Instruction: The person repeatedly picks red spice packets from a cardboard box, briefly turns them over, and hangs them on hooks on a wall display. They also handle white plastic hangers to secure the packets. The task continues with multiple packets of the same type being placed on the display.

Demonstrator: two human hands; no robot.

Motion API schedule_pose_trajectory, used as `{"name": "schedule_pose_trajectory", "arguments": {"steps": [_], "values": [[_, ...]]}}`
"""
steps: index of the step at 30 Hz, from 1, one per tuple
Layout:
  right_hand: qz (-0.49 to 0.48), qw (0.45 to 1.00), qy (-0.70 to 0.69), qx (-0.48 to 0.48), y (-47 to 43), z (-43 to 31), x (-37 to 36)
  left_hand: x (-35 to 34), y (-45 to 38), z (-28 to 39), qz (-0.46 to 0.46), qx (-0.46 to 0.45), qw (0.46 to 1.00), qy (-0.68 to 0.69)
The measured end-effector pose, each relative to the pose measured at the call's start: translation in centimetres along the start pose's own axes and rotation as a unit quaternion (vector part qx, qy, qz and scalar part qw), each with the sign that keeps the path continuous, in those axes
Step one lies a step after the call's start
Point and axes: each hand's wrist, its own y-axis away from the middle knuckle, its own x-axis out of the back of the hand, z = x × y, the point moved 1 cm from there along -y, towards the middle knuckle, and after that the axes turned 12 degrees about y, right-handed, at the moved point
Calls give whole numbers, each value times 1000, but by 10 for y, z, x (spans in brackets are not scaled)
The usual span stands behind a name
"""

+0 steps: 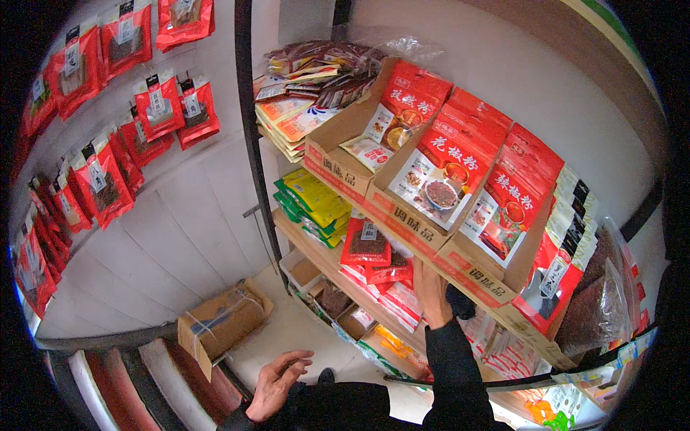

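My right hand (430,291) reaches into the shelf level below the cardboard display boxes; its fingertips are hidden under the shelf edge, beside red spice packets (367,242) with clear windows. Whether it grips anything does not show. My left hand (278,380) hangs low over the floor, fingers loosely bent and apart, holding nothing. Above my right arm, cardboard boxes (405,226) hold upright red seasoning pouches (444,161). Left of the red packets lie stacked yellow and green bags (315,202).
Red spice packets (102,180) hang on the wall at left. A strapped cardboard box (223,320) stands on the floor. A black shelf post (253,134) rises between wall and shelves. Plastic-wrapped sachets (329,64) lie on the upper shelf; bins (302,269) stand lower down.
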Motion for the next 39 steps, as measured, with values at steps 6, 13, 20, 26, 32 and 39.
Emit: {"name": "schedule_pose_trajectory", "arguments": {"steps": [6, 13, 20, 26, 32, 39], "values": [[-55, 970, -198, 129, 40, -103, 27, -15, -34, -1, 23, -143, 970, 198], [-181, 873, -309, 331, 72, -209, 47, 14, -29, -8, 229, -152, 883, 379], [-156, 771, -482, 386, 29, -289, 61, 46, 14, -61, 276, -257, 898, 226], [-123, 775, -448, 428, -2, -303, -21, 51, 53, -17, 221, -191, 870, 397], [-42, 879, -366, 305, -33, -340, 30, 82, 76, -7, 183, -238, 839, 453], [-131, 748, -444, 475, 100, -384, 86, 154, 106, 31, 144, -305, 774, 536]]}}
